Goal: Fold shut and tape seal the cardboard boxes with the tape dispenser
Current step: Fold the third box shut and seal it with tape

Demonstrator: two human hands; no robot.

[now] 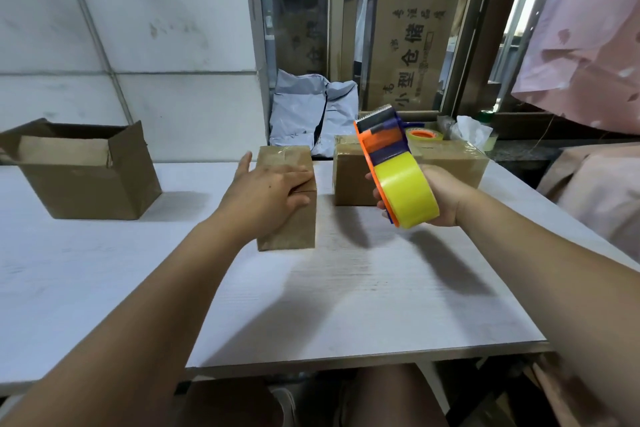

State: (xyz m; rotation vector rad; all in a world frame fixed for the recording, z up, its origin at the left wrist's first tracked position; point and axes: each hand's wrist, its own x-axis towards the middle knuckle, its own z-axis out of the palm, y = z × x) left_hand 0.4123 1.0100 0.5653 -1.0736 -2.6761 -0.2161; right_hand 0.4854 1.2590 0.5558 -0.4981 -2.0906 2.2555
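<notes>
My left hand (273,191) lies flat on the small box (289,232) at mid-desk (346,295), fingers straight, pressing its flaps shut. My right hand (441,199) grips the tape dispenser (391,163), raised beside the box, apparently ready to tape the seam.

matt cardboard box (287,198), glossy, seemingly plastic tape dispenser (391,163)

Spare tape roll (427,135) partly hidden behind tape dispenser (388,149); left hand (266,194) hides box (291,229) top.
</notes>
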